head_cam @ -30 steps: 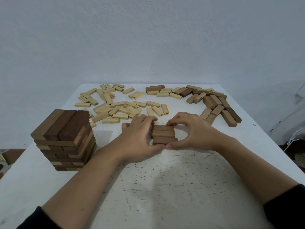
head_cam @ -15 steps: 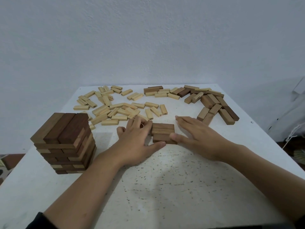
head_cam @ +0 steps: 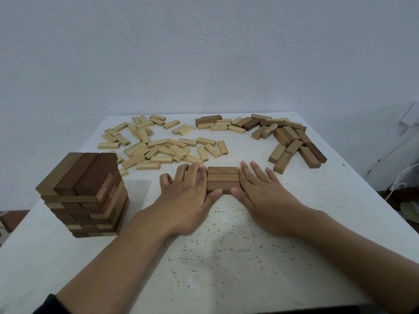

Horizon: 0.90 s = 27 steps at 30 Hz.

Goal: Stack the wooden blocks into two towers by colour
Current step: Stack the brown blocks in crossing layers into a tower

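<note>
Both hands (head_cam: 184, 198) (head_cam: 265, 197), fingers straight, flank three brown blocks (head_cam: 223, 180).

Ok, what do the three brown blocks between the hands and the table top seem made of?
The three brown blocks look like wood, smooth and matt, with faint grain showing. The table top is white, matt and dark-flecked: painted board or stone composite, I cannot tell which.

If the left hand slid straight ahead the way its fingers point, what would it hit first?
Probably the loose pale blocks just beyond the left hand; its fingertips look nearly against them, though depth is unclear. The brown row lies beside it, not ahead.
</note>
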{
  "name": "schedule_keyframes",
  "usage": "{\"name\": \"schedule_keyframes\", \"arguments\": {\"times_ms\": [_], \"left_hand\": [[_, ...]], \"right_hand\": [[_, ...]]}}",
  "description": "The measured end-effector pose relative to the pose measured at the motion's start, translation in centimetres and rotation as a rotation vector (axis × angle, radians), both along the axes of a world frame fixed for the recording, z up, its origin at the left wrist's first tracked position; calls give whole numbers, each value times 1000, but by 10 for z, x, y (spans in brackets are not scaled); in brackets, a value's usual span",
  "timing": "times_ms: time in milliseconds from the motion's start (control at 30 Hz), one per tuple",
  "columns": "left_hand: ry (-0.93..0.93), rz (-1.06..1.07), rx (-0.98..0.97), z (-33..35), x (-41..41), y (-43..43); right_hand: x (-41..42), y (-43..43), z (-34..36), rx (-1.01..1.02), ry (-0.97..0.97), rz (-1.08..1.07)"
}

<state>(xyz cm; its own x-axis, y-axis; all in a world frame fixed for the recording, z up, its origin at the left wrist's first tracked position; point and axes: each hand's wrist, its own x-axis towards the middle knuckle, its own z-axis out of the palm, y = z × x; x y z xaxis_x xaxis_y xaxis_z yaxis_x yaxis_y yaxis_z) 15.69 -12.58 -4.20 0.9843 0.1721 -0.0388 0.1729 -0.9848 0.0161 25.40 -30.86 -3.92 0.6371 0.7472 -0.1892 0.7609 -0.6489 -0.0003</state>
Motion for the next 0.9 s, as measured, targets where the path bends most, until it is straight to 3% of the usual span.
{"name": "schedule_keyframes", "arguments": {"times_ms": [900], "left_hand": [[-34, -24, -91, 4, 0, 10]], "right_hand": [[6, -4, -2, 72, 42, 14]]}}
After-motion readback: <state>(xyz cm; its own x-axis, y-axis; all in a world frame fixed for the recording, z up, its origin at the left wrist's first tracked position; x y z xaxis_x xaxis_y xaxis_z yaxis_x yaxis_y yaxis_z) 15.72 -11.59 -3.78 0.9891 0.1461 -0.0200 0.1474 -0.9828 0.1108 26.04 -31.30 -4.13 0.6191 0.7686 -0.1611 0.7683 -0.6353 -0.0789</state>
